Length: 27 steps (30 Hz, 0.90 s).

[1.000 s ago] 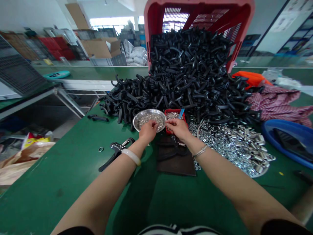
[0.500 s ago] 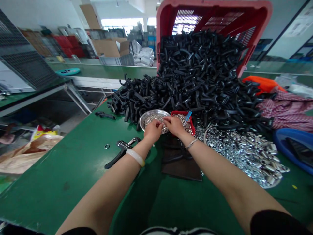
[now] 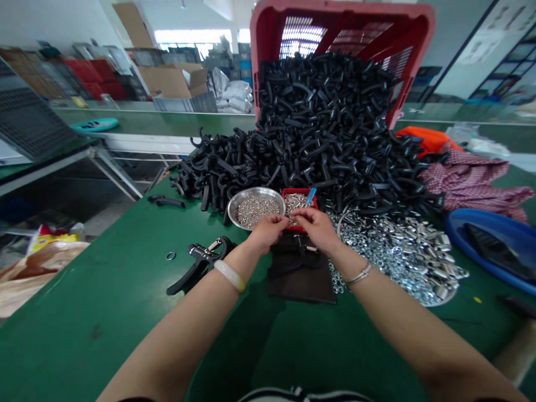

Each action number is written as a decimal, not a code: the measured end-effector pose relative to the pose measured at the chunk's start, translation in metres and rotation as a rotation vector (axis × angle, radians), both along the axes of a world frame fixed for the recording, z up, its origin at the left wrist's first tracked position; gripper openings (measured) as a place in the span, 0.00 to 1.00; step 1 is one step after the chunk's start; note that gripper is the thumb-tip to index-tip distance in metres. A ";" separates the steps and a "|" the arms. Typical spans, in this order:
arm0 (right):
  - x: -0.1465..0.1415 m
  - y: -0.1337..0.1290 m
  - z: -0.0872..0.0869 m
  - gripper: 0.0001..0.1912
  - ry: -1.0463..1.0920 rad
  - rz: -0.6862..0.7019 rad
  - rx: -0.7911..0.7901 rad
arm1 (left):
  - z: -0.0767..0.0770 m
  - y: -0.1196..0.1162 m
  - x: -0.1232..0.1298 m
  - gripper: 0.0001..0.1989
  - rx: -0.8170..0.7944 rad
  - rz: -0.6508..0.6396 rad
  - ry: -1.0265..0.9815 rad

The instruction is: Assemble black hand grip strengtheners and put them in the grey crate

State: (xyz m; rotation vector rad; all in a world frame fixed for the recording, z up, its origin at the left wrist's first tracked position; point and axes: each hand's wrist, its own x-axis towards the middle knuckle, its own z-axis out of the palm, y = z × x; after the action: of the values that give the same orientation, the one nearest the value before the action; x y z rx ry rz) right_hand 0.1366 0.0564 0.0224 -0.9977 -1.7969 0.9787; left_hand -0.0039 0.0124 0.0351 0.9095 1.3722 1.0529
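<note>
My left hand (image 3: 270,232) is closed in a pinch beside the right edge of a round metal dish (image 3: 230,214) of tiny metal parts. Opposite it, my right hand (image 3: 317,228) pinches too, in front of a red tray (image 3: 288,191) of metal pins. The fingertips nearly meet; whatever they hold is too small to make out. Below them, a black hand grip with a spring (image 3: 302,261) lies on a dark flat board (image 3: 299,289), partly in shadow. A second black spring hand grip (image 3: 200,258) rests left of my left wrist, near a metal ring (image 3: 170,255).
A large heap of black handles (image 3: 293,151) spills from a tipped red crate (image 3: 419,56) at the back. Shiny metal springs and rings (image 3: 402,257) are piled at the right, by a blue basin (image 3: 456,223) and a checked cloth (image 3: 473,178). A lone black handle (image 3: 167,201) lies left.
Both hands have moved from over the metal dish toward me and right, to in front of the red tray. The view has turned slightly right.
</note>
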 end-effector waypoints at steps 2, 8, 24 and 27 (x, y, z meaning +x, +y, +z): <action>0.010 -0.006 0.001 0.09 0.000 -0.035 -0.057 | 0.003 -0.003 0.007 0.07 -0.032 -0.042 -0.062; 0.035 -0.019 -0.002 0.10 -0.168 -0.133 0.133 | 0.003 -0.007 0.024 0.05 -0.065 -0.105 -0.151; 0.054 -0.036 0.002 0.22 -0.880 0.002 0.823 | -0.007 -0.009 0.034 0.09 -0.175 -0.183 -0.234; 0.052 -0.038 0.005 0.24 -0.970 0.041 0.792 | -0.009 -0.009 0.032 0.09 -0.194 -0.202 -0.235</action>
State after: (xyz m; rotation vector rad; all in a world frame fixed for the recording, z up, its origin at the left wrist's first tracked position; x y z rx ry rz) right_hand 0.1887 0.0180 0.0273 -0.9465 -2.6457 -0.3494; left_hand 0.0277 0.0032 0.0263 0.7384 1.1387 0.8286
